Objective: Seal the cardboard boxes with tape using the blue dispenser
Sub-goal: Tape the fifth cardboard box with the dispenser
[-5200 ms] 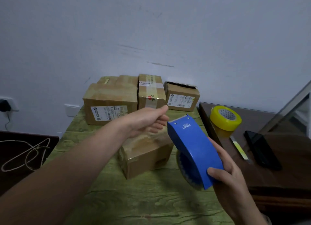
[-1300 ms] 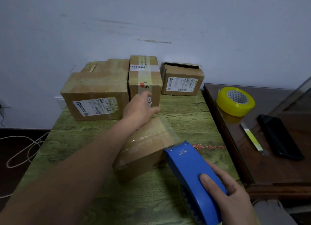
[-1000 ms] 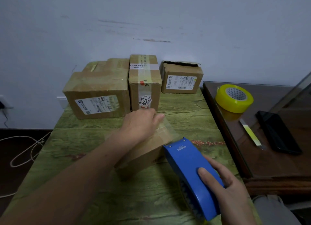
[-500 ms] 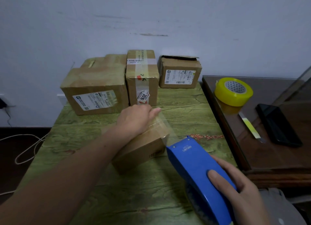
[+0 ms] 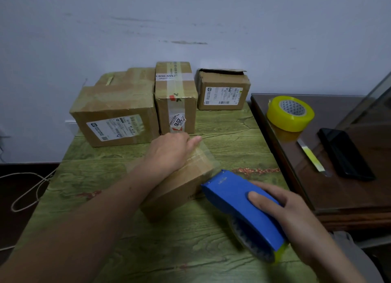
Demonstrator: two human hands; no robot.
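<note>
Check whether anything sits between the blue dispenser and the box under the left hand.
Nothing visible. The blue dispenser, gripped by the right hand, has its front edge at the near corner of the small box; a clear tape strip runs from it onto the box top. The left hand presses on the top, beyond that gap.

A plain room at home, used as a parcel-packing corner.
A bare, scuffed pale wall (image 5: pixel 211 18) backs a green wood-grain tabletop (image 5: pixel 232 138) carrying brown cardboard boxes with printed shipping labels (image 5: pixel 223 90); beside it a glossy dark brown tabletop (image 5: pixel 338 198) bears a yellow roll of packing tape (image 5: pixel 289 113), a black slab phone (image 5: pixel 344 153) and a slim knife (image 5: pixel 311 156), while a loose white cable (image 5: pixel 23 173) trails on the dark floor (image 5: pixel 8 219).
</note>
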